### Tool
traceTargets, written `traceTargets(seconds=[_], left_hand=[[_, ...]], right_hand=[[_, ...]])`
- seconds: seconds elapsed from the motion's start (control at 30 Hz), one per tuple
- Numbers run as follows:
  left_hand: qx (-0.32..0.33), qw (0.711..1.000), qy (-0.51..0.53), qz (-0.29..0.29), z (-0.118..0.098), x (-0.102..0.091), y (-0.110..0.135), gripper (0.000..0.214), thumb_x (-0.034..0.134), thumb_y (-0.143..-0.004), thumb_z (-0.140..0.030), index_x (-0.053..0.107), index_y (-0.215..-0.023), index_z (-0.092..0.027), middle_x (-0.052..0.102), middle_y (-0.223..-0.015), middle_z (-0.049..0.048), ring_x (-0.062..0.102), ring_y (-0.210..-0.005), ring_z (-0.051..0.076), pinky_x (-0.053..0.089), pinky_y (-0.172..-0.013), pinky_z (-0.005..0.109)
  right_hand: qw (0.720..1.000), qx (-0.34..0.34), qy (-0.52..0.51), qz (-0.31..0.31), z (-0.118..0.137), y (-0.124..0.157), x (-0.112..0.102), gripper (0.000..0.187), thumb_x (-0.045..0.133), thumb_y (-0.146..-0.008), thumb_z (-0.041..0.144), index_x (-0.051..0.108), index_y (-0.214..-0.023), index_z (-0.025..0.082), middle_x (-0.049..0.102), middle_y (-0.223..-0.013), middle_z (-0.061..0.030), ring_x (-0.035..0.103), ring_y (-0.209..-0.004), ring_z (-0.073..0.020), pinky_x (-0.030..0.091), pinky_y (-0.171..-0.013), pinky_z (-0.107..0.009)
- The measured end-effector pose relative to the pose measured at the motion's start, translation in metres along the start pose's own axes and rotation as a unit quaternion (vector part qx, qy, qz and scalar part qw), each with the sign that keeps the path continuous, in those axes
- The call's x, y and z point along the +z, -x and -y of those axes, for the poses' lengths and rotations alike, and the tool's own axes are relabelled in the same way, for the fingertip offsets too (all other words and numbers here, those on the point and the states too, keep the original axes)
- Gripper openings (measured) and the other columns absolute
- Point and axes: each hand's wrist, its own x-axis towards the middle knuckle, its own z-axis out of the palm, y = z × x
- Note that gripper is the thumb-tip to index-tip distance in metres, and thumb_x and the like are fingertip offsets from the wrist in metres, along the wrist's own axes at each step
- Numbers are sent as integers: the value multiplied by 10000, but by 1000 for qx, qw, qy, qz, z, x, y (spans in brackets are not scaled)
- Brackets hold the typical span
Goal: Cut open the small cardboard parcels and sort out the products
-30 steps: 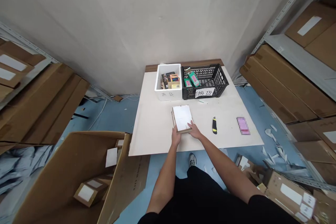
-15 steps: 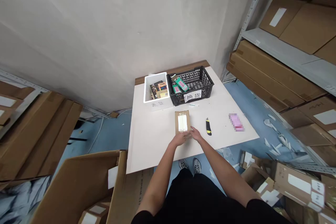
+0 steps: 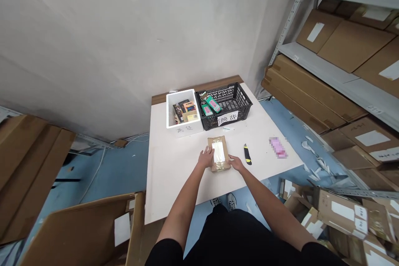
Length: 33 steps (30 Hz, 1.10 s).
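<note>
A small brown cardboard parcel (image 3: 219, 153) with a white label and clear tape lies flat on the white table (image 3: 174, 174). My left hand (image 3: 205, 158) rests against its left side, fingers curled on the edge. My right hand (image 3: 235, 162) touches its lower right corner. A black and yellow utility knife (image 3: 246, 154) lies just right of my right hand. Behind the parcel stand a white bin (image 3: 181, 114) of small product boxes and a black mesh basket (image 3: 225, 100) with green and pink packages.
A pink item (image 3: 277, 148) lies near the table's right edge. Metal shelves with large cartons (image 3: 336, 54) line the right. An open carton (image 3: 81, 232) stands at lower left, flat cartons (image 3: 28, 162) lean on the left, and torn cartons and scraps (image 3: 336, 216) litter the blue floor.
The parcel was turned over from its white-label face to the taped side and drawn nearer to me. My hands shifted from its near end to its two sides. The view swung rightward.
</note>
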Motion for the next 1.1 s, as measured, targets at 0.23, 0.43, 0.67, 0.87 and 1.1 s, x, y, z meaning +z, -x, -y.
traceTargets(seconds=[0.23,0.43,0.67,0.87,1.1], left_hand=[[-16,997,61,-54,11,18,-1,1243,843,-701,-541,110,-1694,-390,72,-1790,16,-39,-1622,435,190,-1273,641],[-51,997,28,-58,-8,21,-1,1174,785,-771,-589,124,-1704,-325,77,-1789,55,-12,-1627,425,190,-1278,611],[-87,994,-33,-63,-37,26,2,1093,661,-876,-599,126,-1701,-121,100,-1760,208,47,-1640,353,206,-1283,529],[-126,990,-44,-48,-50,25,-6,1054,590,-913,-631,113,-1700,-119,62,-1762,214,23,-1639,367,263,-1260,532],[-169,985,-16,-28,-65,22,-17,1083,601,-904,-617,63,-1697,-113,56,-1760,231,-17,-1632,401,313,-1228,557]], right_hand=[[982,17,177,-60,14,9,-12,624,552,-967,430,525,-1558,232,498,-1614,-91,407,-1534,-279,321,-1270,-460],[969,-43,232,-71,56,-17,-46,627,471,-1013,338,418,-1624,206,357,-1702,-91,259,-1602,-249,228,-1302,-439],[969,11,232,-85,48,-49,-109,701,541,-951,283,390,-1631,204,365,-1692,-100,274,-1592,-264,277,-1280,-412],[957,80,271,-64,5,-69,-141,707,572,-955,331,388,-1620,173,494,-1562,-179,473,-1450,-312,392,-1186,-398],[934,76,349,5,-58,-50,-97,839,700,-866,267,349,-1627,248,554,-1429,-191,556,-1321,-344,470,-1057,-416]])
